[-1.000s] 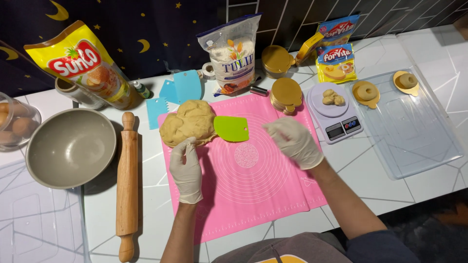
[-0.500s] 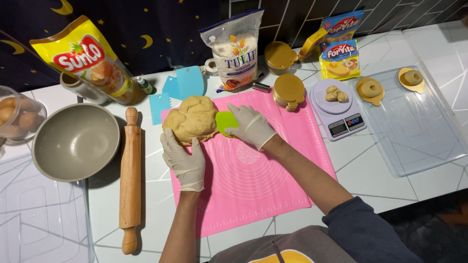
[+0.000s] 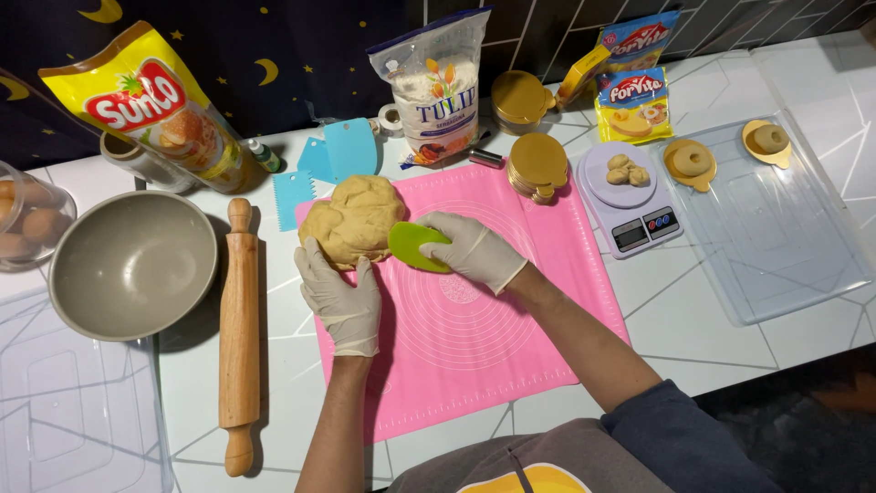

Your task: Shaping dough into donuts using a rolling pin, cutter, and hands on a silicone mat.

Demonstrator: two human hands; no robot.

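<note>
White tiled bench carries a pink mat; on it, the left hand steadies the dough with flat open fingers, while the right hand grips a green scraper against its side.

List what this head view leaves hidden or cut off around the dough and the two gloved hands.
- Near edge of the green scraper: covered by the right hand, so its grip is unclear.
- Lower left side of the dough: covered by the left hand.
- Jar of eggs: cut by the left edge.
- Clear lid: cut by the bottom left corner.
</note>
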